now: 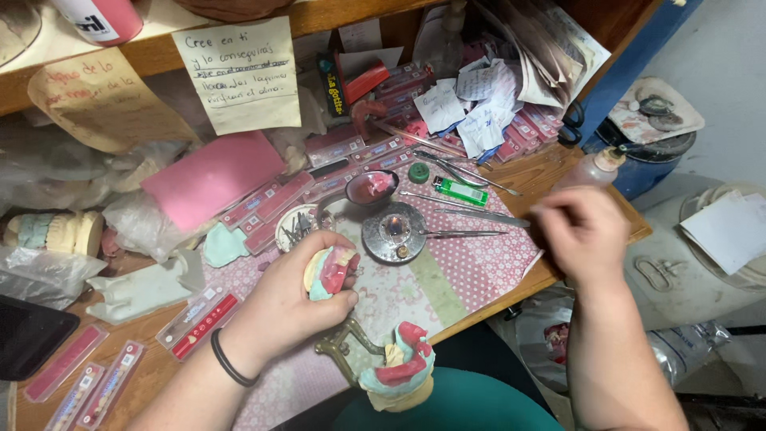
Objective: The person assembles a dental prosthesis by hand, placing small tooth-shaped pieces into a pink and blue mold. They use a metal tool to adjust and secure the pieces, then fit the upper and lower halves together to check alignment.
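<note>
The left hand (299,291) wraps its fingers round a pink-and-cream denture model (331,270), lifted off the surface (471,271) for a clear view. The right hand (582,231), blurred, hovers beside metal tools (467,214); its grip cannot be told.

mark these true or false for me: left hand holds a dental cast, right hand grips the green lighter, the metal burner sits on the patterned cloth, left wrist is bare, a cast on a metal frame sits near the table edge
1. The left hand holds a dental cast. True.
2. The right hand grips the green lighter. False: the lighter lies on the patterned cloth, apart from that hand, which is blurred, so what it holds cannot be told.
3. The round metal burner sits on the patterned cloth. True.
4. The left wrist is bare. False: it wears a black band.
5. A cast on a metal frame sits near the table edge. True.
</note>
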